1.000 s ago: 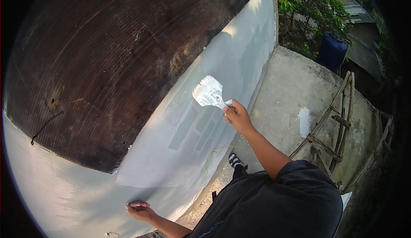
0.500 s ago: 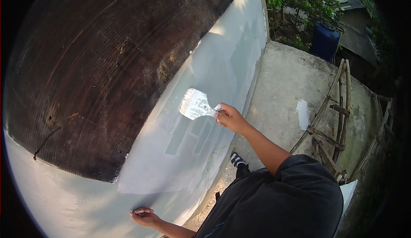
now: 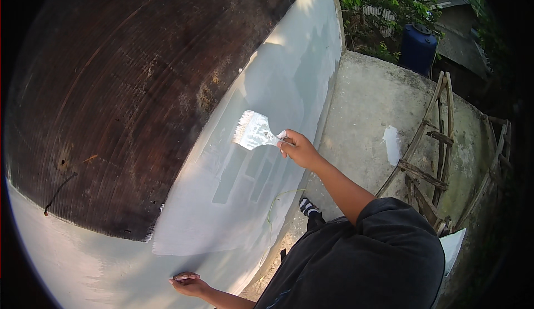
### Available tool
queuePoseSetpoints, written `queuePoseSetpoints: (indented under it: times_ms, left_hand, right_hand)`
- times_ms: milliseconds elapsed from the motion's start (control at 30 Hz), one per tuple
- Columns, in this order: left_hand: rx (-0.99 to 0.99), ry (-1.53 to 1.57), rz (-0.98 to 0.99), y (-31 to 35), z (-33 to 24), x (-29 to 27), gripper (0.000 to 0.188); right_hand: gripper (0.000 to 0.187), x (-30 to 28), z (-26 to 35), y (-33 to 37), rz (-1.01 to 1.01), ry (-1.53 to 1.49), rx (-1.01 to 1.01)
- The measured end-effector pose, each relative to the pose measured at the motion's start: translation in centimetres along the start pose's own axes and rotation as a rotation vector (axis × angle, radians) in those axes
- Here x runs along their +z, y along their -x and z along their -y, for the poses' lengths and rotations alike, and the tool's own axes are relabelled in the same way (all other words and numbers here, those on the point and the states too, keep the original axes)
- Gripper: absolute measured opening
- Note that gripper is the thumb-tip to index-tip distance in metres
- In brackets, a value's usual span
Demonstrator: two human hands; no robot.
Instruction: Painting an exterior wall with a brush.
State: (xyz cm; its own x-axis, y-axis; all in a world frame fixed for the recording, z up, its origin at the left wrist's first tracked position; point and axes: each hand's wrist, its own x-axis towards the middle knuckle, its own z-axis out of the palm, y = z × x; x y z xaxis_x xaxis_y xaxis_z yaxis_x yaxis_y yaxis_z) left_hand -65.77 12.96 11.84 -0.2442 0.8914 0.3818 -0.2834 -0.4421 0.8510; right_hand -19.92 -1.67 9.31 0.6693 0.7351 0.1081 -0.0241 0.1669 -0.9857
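My right hand [image 3: 297,149] grips the handle of a wide paintbrush [image 3: 257,131] smeared with white paint. The bristles point left, in front of a pale wall [image 3: 189,220] with whiter painted patches and greyish-green strips between them. Whether the bristles touch the wall I cannot tell. Lower left, my left hand [image 3: 189,288] is close to the same wall, its fingers curled. Something small and brown shows at those fingers, too unclear to name.
A large dark brown ridged sheet [image 3: 122,97] covers the upper left. Rough wooden ladder-like frames [image 3: 442,136] stand on the concrete [image 3: 361,103] at right, near a white paint patch [image 3: 391,145]. A blue tank [image 3: 418,49] and bushes [image 3: 384,3] lie beyond.
The view has shifted slightly. My right hand and the paintbrush sit a little higher in the picture, still in the same grip. My left hand has barely moved.
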Motion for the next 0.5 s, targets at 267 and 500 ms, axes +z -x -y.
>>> queuePoseSetpoints:
  times_ms: [267,500]
  left_hand:
    - [-0.006,0.008,0.019,0.0,0.1,-0.1,0.043]
    - [-0.031,0.028,-0.004,0.2,-0.2,0.5,0.043]
  right_hand:
    - [0.009,-0.1,0.4,-0.1,-0.022,-0.043,0.018]
    - [0.010,-1.1,-0.1,-1.2,-0.167,-0.057,0.009]
